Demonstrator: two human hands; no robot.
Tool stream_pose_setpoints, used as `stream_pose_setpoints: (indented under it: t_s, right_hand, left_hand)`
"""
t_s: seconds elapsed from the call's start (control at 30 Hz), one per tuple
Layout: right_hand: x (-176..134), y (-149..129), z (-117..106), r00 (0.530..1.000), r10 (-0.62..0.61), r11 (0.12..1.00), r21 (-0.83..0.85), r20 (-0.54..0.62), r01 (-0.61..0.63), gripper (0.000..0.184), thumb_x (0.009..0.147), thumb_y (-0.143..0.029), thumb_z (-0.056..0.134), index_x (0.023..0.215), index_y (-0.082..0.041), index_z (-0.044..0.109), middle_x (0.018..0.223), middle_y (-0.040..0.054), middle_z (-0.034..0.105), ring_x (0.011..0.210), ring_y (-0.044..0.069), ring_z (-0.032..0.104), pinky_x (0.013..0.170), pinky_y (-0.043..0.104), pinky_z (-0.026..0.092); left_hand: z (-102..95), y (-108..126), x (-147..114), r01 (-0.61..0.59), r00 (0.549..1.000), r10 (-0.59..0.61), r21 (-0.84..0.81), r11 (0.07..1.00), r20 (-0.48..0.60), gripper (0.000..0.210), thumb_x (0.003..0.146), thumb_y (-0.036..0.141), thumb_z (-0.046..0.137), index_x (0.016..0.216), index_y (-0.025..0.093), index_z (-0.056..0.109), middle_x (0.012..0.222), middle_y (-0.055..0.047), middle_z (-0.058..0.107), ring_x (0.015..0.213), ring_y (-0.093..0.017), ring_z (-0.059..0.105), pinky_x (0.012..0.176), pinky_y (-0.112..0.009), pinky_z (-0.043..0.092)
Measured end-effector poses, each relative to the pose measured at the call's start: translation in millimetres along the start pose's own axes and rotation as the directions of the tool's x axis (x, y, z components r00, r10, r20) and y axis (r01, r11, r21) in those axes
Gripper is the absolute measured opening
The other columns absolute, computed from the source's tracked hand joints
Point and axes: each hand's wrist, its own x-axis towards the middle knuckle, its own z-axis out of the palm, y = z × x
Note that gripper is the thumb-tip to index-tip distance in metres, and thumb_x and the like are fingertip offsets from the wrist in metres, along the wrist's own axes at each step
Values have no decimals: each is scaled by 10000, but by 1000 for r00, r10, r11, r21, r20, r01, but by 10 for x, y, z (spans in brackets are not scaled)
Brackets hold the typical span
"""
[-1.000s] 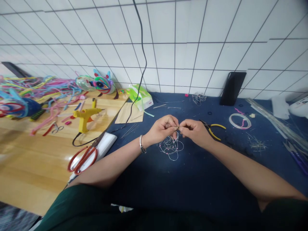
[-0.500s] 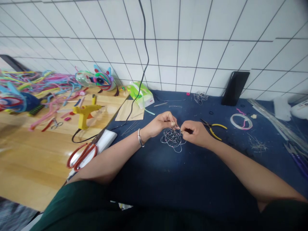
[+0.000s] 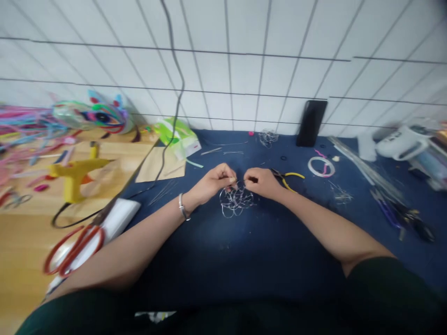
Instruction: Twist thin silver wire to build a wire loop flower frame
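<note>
A loose tangle of thin silvery wire (image 3: pixel 236 201), dotted with small pinkish specks, hangs or lies just below my two hands; whether it rests on the cloth I cannot tell. My left hand (image 3: pixel 220 178) pinches it at its upper edge, thumb against fingers. Close on the other side, my right hand (image 3: pixel 261 181) is curled with its fingertips on the wire near the same edge. Just beyond my right hand lie yellow-handled pliers (image 3: pixel 292 177), their jaws partly hidden. What exactly sits between the fingertips is too small to see clearly.
A dark blue cloth (image 3: pixel 223 260) covers this table. Red-handled scissors (image 3: pixel 75 251) lie beside my left forearm, with a yellow glue gun (image 3: pixel 75 177) farther left. A black phone (image 3: pixel 312 123) leans on the wall. A clear coil (image 3: pixel 321 166) and cut wires (image 3: pixel 366 170) lie right.
The camera view has swung to the right, so everything appears shifted left. Both hands stay at the wire tangle, with a small gap still between them.
</note>
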Motion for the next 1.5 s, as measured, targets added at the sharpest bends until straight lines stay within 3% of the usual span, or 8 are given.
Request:
stream_pose_setpoints:
  t_s: [0.27, 0.43, 0.67, 0.8, 0.93, 1.17, 1.4, 1.5]
  right_hand:
    - [-96, 39, 148, 999, -21, 999, -36, 50, 23, 94, 761, -168, 489, 737, -172, 580, 745, -2, 602, 697, 114, 503, 659, 223, 328]
    - [-39, -33, 31, 986, -8, 996, -85, 167, 22, 199, 848, -224, 449, 803, -162, 632, 834, 32, 646, 760, 124, 534, 680, 235, 330]
    - [-100, 27, -981, 941, 103, 966, -259, 323, -17, 182, 820, -249, 515, 768, -162, 666, 809, 28, 679, 725, 127, 558, 664, 262, 341]
    - [-600, 237, -1505, 858, 353, 878, -448, 374, -166, 176, 801, -255, 535, 743, -171, 678, 737, 37, 672, 628, 131, 537, 590, 273, 333]
    - [-1194, 379, -1705, 791, 519, 775, -570, 325, -274, 129, 768, -246, 577, 706, -200, 681, 656, 24, 649, 595, 143, 539, 572, 275, 336]
    - [-1713, 245, -1550, 807, 578, 595, -739, 122, -315, 179, 792, -308, 573, 878, -187, 673, 898, 72, 670, 771, 192, 596, 640, 285, 386]
    - [-1849, 100, -1205, 829, 558, 348, -900, -26, -263, 218, 878, -146, 397, 880, -128, 614, 895, 137, 629, 844, 237, 582, 646, 308, 387]
    - [-1843, 140, -1177, 844, 535, 325, -920, -14, -221, 204, 855, -113, 398, 842, -129, 601, 868, 136, 628, 812, 242, 583, 640, 315, 389]
  left_hand:
    - [203, -61, -34, 59, 994, -63, -49, 997, -90, 153, 791, 225, 662, 786, 145, 532, 762, -11, 627, 635, -86, 587, 616, -217, 462]
    - [278, -68, -44, 156, 970, -180, -146, 977, -163, 176, 758, 229, 691, 788, 150, 537, 675, 1, 621, 593, -95, 596, 578, -212, 479]
    - [229, 32, -174, 167, 936, -214, -181, 969, -278, 218, 693, 219, 736, 773, 145, 547, 982, -34, 627, 647, -81, 618, 576, -212, 523]
    - [244, 23, -299, 144, 906, -206, -188, 971, -369, 188, 716, 232, 715, 778, 160, 553, 978, -32, 617, 663, -84, 606, 569, -204, 515]
    - [259, -1, -383, 126, 880, -198, -191, 974, -431, 142, 749, 207, 688, 796, 171, 559, 988, -15, 602, 697, -82, 583, 592, -206, 505]
    - [222, 1, -400, 120, 868, -171, -139, 983, -466, 97, 770, 187, 668, 811, 182, 580, 980, 2, 614, 730, -86, 581, 623, -212, 473]
    - [214, 17, -396, 93, 861, -140, -119, 988, -489, 116, 765, 198, 679, 811, 180, 574, 978, -3, 627, 708, -84, 595, 640, -233, 477]
    - [214, 39, -388, 83, 870, -131, -121, 989, -476, 140, 761, 229, 685, 806, 173, 565, 966, -24, 640, 706, -91, 608, 628, -232, 482]
